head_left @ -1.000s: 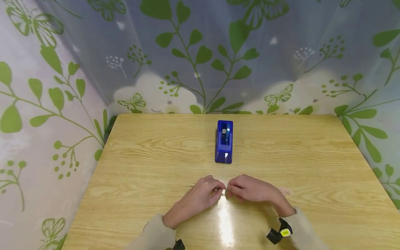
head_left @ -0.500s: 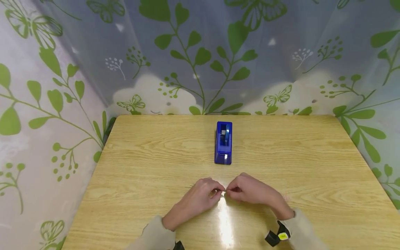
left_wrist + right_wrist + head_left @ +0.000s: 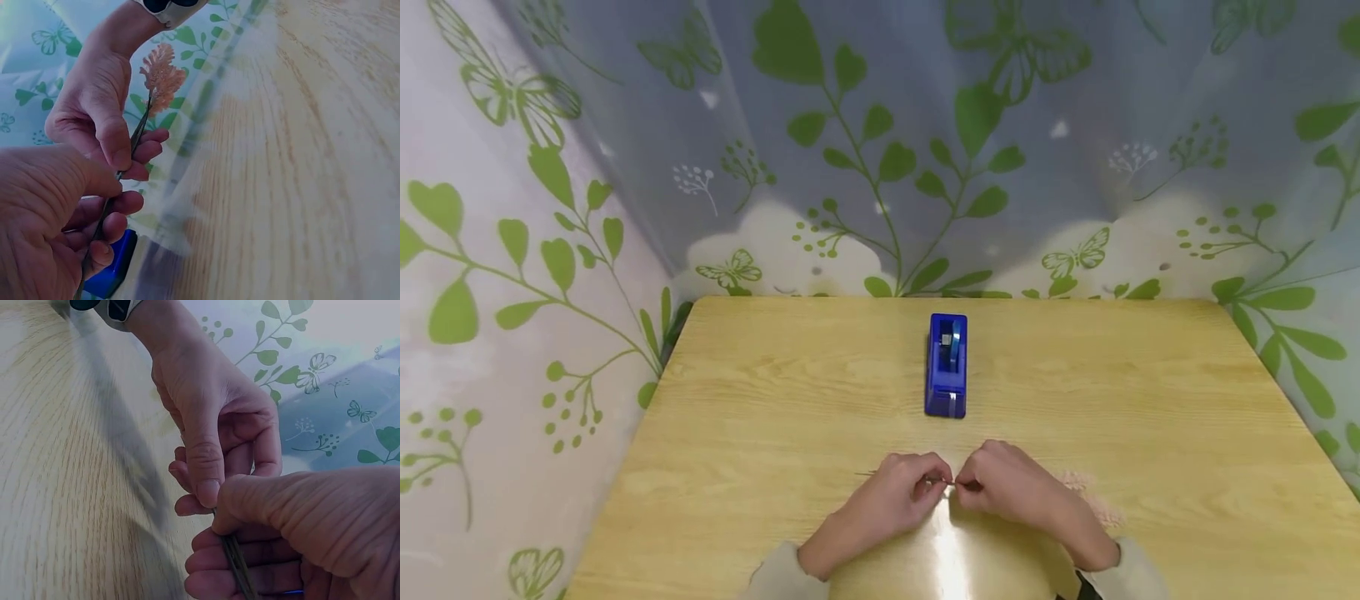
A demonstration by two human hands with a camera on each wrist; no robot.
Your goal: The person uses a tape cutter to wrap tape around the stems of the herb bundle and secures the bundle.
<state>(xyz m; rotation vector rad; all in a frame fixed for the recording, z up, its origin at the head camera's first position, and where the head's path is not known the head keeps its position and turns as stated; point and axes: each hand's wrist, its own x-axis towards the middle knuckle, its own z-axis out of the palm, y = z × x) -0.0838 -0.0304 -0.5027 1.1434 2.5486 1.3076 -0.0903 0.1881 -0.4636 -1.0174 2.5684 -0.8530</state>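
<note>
Both hands meet at the near centre of the table, fingertips almost touching. Left hand pinches a thin stem between thumb and curled fingers; the wrist view shows the stem running through its grip. Right hand pinches the same stem just beside it, thumb pressed along it, other fingers curled under. The stem lies roughly left-right, held just over the table surface; a short bare end pokes out left of the left hand in the head view. Its far end carries a fluffy pinkish plume, which sits behind the right hand near its wrist; in the head view it shows as a pale pink tuft on the table, right of the right hand. Blue tape dispenser stands on the table beyond the hands, centre, apart from them, long axis pointing near-far. Leaf-and-butterfly curtain hangs behind and to the left of the table. Light sleeve cuffs show at both wrists.
</note>
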